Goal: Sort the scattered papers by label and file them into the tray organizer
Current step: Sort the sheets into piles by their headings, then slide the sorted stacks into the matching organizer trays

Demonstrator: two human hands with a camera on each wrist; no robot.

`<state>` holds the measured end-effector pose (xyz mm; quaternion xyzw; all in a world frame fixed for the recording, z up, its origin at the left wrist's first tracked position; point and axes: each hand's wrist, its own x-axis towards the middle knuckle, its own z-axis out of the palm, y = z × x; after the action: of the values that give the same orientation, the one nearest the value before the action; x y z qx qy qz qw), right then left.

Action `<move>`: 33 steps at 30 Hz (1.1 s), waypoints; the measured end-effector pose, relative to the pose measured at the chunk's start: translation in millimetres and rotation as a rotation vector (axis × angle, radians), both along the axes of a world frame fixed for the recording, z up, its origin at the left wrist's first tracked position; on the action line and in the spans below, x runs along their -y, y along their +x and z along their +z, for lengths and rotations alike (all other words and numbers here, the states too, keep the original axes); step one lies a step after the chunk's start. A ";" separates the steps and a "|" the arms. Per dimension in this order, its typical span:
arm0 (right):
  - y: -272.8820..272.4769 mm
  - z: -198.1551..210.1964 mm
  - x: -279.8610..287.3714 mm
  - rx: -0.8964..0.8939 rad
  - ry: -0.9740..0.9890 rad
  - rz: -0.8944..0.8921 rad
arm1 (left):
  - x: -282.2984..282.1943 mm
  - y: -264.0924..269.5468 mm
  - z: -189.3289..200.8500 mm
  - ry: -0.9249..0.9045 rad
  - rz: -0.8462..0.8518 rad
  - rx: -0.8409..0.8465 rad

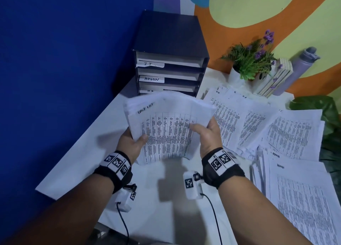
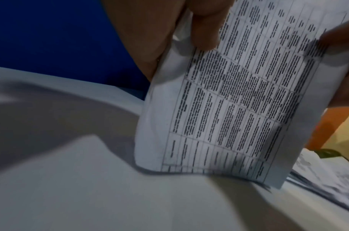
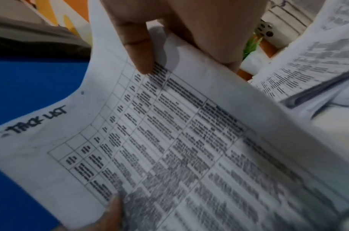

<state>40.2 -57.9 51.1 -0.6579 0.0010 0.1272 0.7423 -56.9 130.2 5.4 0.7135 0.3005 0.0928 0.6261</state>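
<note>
Sheaf of white printed sheets with table grids (image 1: 166,126), top one hand-lettered "TASK LIST" as far as legible, held upright over the white desk (image 1: 77,152), lower edge touching or just clearing the surface; cannot tell which. Left hand (image 1: 132,143) grips its left edge, thumb across the front. Right hand (image 1: 208,134) grips the right edge the same way, thumb (image 3: 137,51) on the print, other fingers behind.

Dark blue four-tier tray organizer (image 1: 169,60) stands just beyond the sheaf. Tiers labelled IT, ADMIN and H.R; each shows a white band, likely paper already filed. Lowest tier hidden behind the sheaf.

Judged roughly midway: this batch is gathered but not filed. Loose printed pages (image 1: 258,126) marked H.R, IT and ADMIN lie fanned across the right of the desk.

Behind them: white pot with green fern and purple flowers (image 1: 249,63), pale slatted wooden block (image 1: 278,78), grey water bottle (image 1: 299,67). Nothing blocks the tray mouths.
</note>
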 end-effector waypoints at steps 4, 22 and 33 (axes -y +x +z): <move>13.0 -13.7 -5.8 0.064 -0.139 0.179 | -12.4 -6.5 -7.9 0.016 0.030 -0.030; 104.6 -122.3 -48.4 -0.338 -0.549 0.086 | -37.2 3.2 -46.7 -0.330 -0.136 -0.357; 134.7 -139.9 -40.0 -0.399 -0.534 -0.022 | -46.5 50.4 -61.5 -0.211 -0.238 -0.439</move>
<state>174.9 -17.9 -88.8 -0.7913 0.1867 0.2407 0.5301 -6.5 176.7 -56.1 0.6778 0.3508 -0.1701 0.6233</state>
